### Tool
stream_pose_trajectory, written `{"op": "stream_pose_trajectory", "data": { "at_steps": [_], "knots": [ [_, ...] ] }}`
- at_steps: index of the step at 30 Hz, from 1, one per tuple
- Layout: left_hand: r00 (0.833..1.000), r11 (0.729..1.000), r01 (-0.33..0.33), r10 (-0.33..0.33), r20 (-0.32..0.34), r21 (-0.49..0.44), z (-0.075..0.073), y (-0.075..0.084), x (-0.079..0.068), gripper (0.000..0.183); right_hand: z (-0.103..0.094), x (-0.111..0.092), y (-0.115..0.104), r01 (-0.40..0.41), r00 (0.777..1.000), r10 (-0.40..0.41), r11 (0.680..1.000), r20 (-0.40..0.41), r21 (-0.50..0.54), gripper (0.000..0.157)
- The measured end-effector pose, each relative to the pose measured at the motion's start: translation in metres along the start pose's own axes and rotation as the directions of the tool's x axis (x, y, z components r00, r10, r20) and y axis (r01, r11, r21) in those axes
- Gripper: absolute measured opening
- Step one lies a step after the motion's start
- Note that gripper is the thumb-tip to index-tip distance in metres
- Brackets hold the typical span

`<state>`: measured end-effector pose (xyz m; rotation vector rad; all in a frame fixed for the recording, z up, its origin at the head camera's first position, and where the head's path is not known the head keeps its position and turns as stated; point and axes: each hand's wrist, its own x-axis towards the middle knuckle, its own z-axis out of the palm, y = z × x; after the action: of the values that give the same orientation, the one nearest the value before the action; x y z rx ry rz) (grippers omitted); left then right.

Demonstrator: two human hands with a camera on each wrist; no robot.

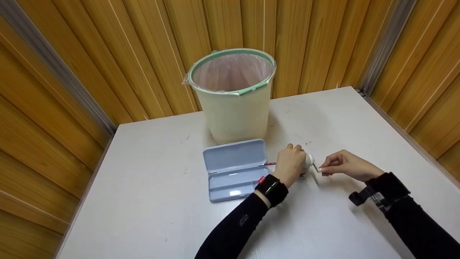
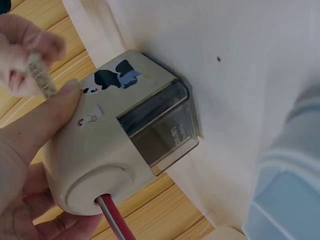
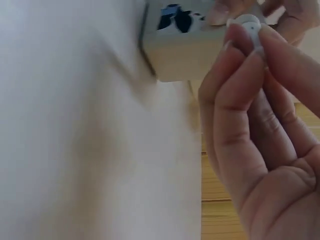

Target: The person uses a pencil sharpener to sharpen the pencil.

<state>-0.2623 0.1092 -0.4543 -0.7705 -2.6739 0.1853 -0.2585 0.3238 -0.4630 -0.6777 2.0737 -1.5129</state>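
My left hand (image 1: 290,164) grips a white desktop pencil sharpener (image 2: 105,145) that has cartoon stickers and a clear shavings drawer (image 2: 167,132). In the left wrist view, a red pencil (image 2: 116,219) sticks out of the sharpener's round front hole. The pencil's inserted end is hidden inside. On the opposite side, my right hand (image 1: 346,166) pinches the small crank handle (image 3: 254,34) between thumb and fingers. Left of the sharpener, a light blue pencil case (image 1: 235,178) lies with its lid raised, and the pencil's outer end reaches over it.
A cream bin (image 1: 235,117) with a green rim and a clear liner stands behind the pencil case. The white table (image 1: 143,190) carries small dark specks near the sharpener. Wood-patterned walls (image 1: 305,46) border the table at the back and both sides.
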Motion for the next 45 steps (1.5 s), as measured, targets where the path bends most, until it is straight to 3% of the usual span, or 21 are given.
{"op": "stream_pose_trajectory", "data": {
  "at_steps": [10,19,29,40,45],
  "knots": [
    [1.0,1.0,-0.016,0.016,-0.005,-0.021,0.001,-0.001,0.0,0.019,0.004,-0.001,-0.009,-0.004,0.98,0.021,0.996,-0.199,0.087,0.015],
    [0.999,0.999,-0.037,0.037,0.011,-0.039,0.002,-0.001,-0.001,0.023,0.012,0.004,-0.008,0.074,0.912,0.001,0.983,-0.41,0.167,0.016],
    [0.998,0.998,-0.044,0.043,-0.036,-0.036,0.004,-0.004,-0.001,0.032,0.012,0.013,-0.007,0.118,0.868,-0.035,0.984,-0.494,0.137,0.022],
    [0.999,0.997,-0.047,0.047,-0.001,-0.063,0.004,-0.006,0.001,0.034,0.015,0.023,-0.003,0.158,0.81,-0.086,0.985,-0.579,0.075,0.033],
    [0.999,0.997,-0.046,0.046,-0.004,-0.062,0.005,-0.006,0.0,0.032,0.015,0.027,-0.002,0.182,0.8,-0.103,0.98,-0.592,0.076,0.03]
  ]
}}
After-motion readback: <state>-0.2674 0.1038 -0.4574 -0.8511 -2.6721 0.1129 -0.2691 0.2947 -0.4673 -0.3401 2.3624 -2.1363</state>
